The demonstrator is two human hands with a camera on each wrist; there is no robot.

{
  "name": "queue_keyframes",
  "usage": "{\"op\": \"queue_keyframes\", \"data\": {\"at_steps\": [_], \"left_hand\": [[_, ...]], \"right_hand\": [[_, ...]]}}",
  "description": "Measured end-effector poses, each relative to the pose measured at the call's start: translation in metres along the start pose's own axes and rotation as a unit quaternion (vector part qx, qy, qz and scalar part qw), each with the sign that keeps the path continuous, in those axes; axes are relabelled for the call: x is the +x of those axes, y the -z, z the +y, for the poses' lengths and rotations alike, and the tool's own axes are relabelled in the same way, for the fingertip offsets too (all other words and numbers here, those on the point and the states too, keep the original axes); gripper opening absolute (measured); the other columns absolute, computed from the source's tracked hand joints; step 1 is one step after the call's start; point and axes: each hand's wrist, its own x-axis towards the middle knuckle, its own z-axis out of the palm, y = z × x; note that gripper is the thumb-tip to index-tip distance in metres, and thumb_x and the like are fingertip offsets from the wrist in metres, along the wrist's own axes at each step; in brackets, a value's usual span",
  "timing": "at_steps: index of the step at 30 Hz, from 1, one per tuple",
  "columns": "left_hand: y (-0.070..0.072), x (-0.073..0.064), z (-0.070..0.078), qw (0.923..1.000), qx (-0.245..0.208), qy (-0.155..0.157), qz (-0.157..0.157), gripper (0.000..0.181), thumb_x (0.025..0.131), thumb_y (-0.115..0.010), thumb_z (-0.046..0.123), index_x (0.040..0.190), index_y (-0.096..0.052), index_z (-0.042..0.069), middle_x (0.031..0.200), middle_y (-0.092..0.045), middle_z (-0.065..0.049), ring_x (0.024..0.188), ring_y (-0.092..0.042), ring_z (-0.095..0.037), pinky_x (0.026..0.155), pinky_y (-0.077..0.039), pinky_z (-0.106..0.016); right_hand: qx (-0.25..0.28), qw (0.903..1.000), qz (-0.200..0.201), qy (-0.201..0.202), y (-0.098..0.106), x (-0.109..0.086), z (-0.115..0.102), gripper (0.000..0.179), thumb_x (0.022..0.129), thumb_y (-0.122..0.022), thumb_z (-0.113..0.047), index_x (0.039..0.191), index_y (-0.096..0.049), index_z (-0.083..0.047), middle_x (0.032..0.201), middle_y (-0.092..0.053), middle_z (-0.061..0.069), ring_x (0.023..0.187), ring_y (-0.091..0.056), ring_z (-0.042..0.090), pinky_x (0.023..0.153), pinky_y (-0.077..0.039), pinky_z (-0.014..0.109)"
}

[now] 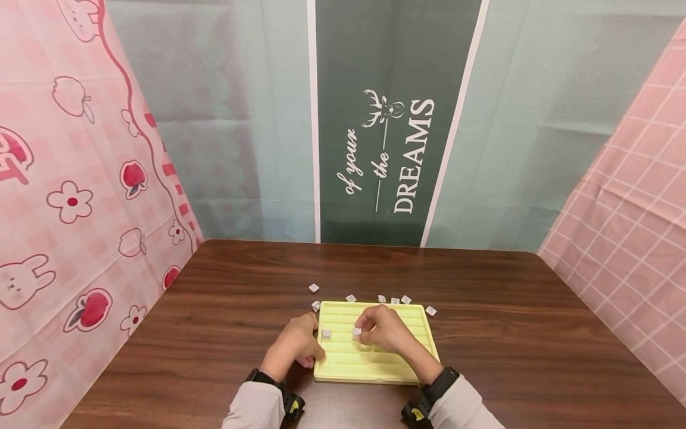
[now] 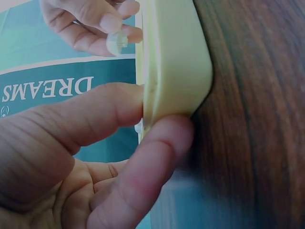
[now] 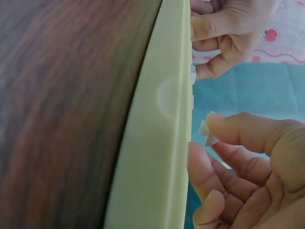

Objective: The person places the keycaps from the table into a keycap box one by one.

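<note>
A pale yellow ridged tray [image 1: 370, 373] lies on the table, with long parallel rows across it. My left hand [image 1: 296, 341] grips its left edge, the thumb on the rim and a finger against the side wall [image 2: 183, 62]. Over the middle of the tray, my right hand [image 1: 387, 329] pinches a small white keycap [image 3: 208, 135] between thumb and fingertip. The keycap is held just above the rows. Another keycap [image 1: 326, 335] sits in a row at the tray's left end, near my left hand.
Several loose keycaps lie behind the tray, among them one keycap [image 1: 314, 288] farther back and another [image 1: 431, 311] off the right corner. The dark wooden table [image 1: 509, 333] extends to both sides. Printed cloths hang around it, with a green-grey curtain [image 1: 257, 119] at the back.
</note>
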Motion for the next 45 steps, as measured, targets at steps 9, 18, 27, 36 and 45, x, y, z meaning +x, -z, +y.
{"op": "queue_keyframes", "data": {"at_steps": [9,18,27,36,45], "left_hand": [[0.000,-0.001,0.000,1.0000,-0.001,-0.004,-0.001,0.037,0.051,-0.068,-0.010,0.078,-0.044,-0.001,0.045,-0.052,-0.012,0.034,-0.051,-0.015,0.034,-0.046,-0.028],[0.001,0.000,0.001,1.0000,0.003,-0.003,0.000,0.035,0.051,-0.067,-0.010,0.077,-0.044,-0.001,0.045,-0.052,-0.011,0.034,-0.051,-0.015,0.034,-0.046,-0.028],[0.003,0.001,0.002,1.0000,0.008,0.000,-0.002,0.036,0.051,-0.068,-0.009,0.077,-0.045,-0.001,0.045,-0.052,-0.012,0.034,-0.051,-0.016,0.034,-0.046,-0.028],[0.001,0.002,-0.001,1.0000,0.002,0.001,-0.003,0.035,0.050,-0.068,-0.009,0.076,-0.045,-0.001,0.046,-0.052,-0.012,0.034,-0.051,-0.016,0.034,-0.046,-0.028],[0.001,0.001,-0.001,1.0000,-0.002,-0.002,-0.001,0.036,0.050,-0.068,-0.010,0.076,-0.044,-0.001,0.046,-0.052,-0.012,0.033,-0.051,-0.016,0.033,-0.046,-0.028]], "right_hand": [[-0.017,0.9998,-0.002,-0.010,-0.010,0.006,-0.003,0.013,0.064,-0.070,-0.001,0.073,-0.062,-0.007,0.059,-0.053,-0.005,0.054,-0.048,0.008,0.046,-0.041,0.023],[-0.042,0.9981,0.002,-0.046,-0.021,0.013,-0.012,0.015,0.060,-0.068,-0.001,0.070,-0.061,-0.010,0.057,-0.053,-0.006,0.051,-0.048,0.008,0.043,-0.040,0.023],[-0.060,0.9965,0.005,-0.058,-0.027,0.019,-0.019,0.016,0.057,-0.066,0.000,0.068,-0.061,-0.011,0.056,-0.052,-0.007,0.047,-0.045,0.008,0.040,-0.037,0.023],[-0.093,0.9925,-0.003,-0.080,-0.033,0.024,-0.023,0.017,0.054,-0.067,-0.004,0.066,-0.061,-0.015,0.058,-0.050,-0.005,0.048,-0.043,0.011,0.039,-0.036,0.025],[-0.101,0.9911,-0.009,-0.086,-0.035,0.024,-0.025,0.018,0.055,-0.069,-0.005,0.067,-0.061,-0.016,0.057,-0.050,-0.006,0.048,-0.044,0.010,0.040,-0.037,0.025]]}}
